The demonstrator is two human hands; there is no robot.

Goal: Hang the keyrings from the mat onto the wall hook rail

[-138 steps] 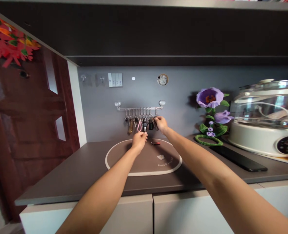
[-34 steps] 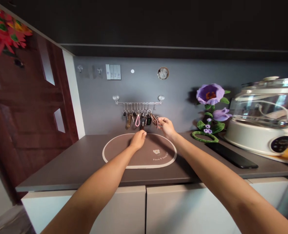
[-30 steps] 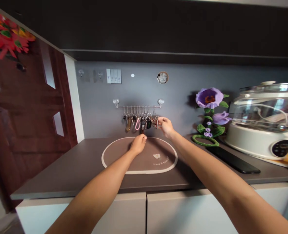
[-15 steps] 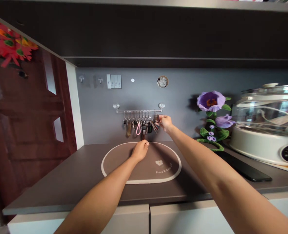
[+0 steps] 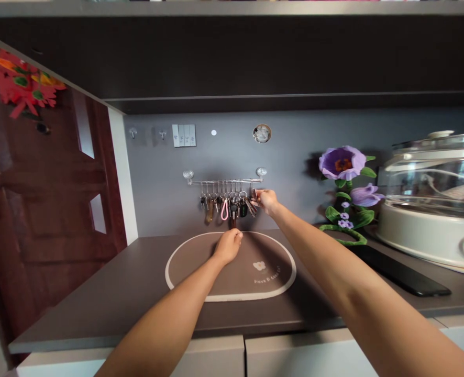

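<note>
A clear rail [image 5: 224, 182] with hooks is fixed to the grey wall, and several bunches of keys hang from it. Among them are a pink loop strap [image 5: 224, 210] and a black key fob [image 5: 243, 209]. At the rail's right end my right hand [image 5: 266, 201] pinches a bunch of keys [image 5: 253, 203], partly covered by the fingers. Below the rail, my left hand [image 5: 229, 246] is closed over the brown oval mat [image 5: 192, 272]. Its curled fingers hide whatever is in them. A brown strap [image 5: 234, 223] hangs just above that hand.
To the right stand purple knitted flowers [image 5: 342, 163] and a white appliance with a clear cover [image 5: 420, 225]. A black phone [image 5: 408, 275] lies on the counter [image 5: 98, 293]. A dark shelf [image 5: 232, 57] overhangs it, and a reddish door [image 5: 59, 209] is at left.
The view has shifted slightly, so the scene sits a little lower. Both hands stay at nearly the same places, the right one still at the rail's right end.
</note>
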